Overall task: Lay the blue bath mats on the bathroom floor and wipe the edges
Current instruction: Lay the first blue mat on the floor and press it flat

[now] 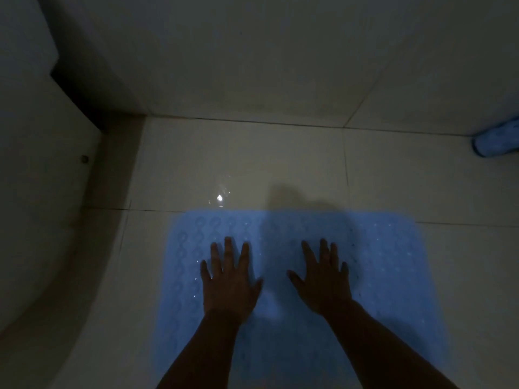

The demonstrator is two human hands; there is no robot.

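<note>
A light blue bath mat (387,276) with a raised pattern lies flat on the pale tiled floor (252,158) in dim light. My left hand (229,282) lies palm down on the mat's left half, fingers spread and straight. My right hand (323,279) lies palm down just right of the mat's middle, fingers also straight. Neither hand holds anything. A second blue mat (497,140), rolled or bunched, sits at the right edge by the wall.
A curved white fixture (42,220) fills the left side, with a dark gap along its rim. The tiled wall (280,51) meets the floor just beyond the mat. A wet glint (220,197) shines on the floor near the mat's far edge.
</note>
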